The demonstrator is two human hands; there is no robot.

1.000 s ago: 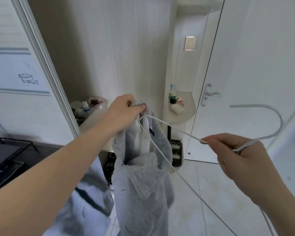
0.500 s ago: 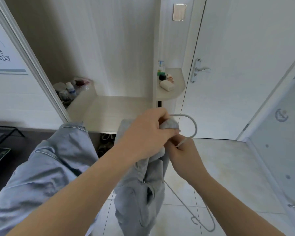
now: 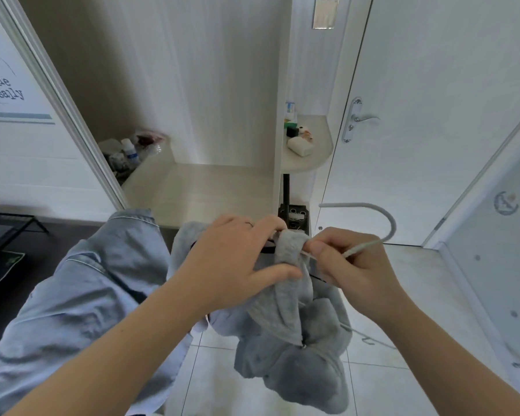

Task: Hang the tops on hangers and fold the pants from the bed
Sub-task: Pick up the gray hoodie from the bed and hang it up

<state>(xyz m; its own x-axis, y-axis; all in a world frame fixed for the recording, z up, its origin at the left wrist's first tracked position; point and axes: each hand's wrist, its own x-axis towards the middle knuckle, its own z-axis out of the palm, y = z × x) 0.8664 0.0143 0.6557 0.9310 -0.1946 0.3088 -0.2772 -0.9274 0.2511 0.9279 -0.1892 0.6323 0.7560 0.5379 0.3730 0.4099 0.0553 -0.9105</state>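
A grey fleece top hangs bunched in front of me over the tiled floor. My left hand grips its upper edge near the collar. My right hand pinches the neck of a white wire hanger right against the same bunched cloth. The hanger's hook curves up and to the right of my hands, and its lower wire runs down inside the top, mostly hidden. A light blue garment is draped over my left forearm.
A pale wardrobe shelf lies straight ahead, with bottles and bags in its left corner. A rounded side shelf holds small items. A white door with a lever handle stands at right. A dark stand is at left.
My hands came together from a spread position. The hanger hook now sticks out further to the right of my right hand, and the top's collar is bunched tighter around the hanger's neck.
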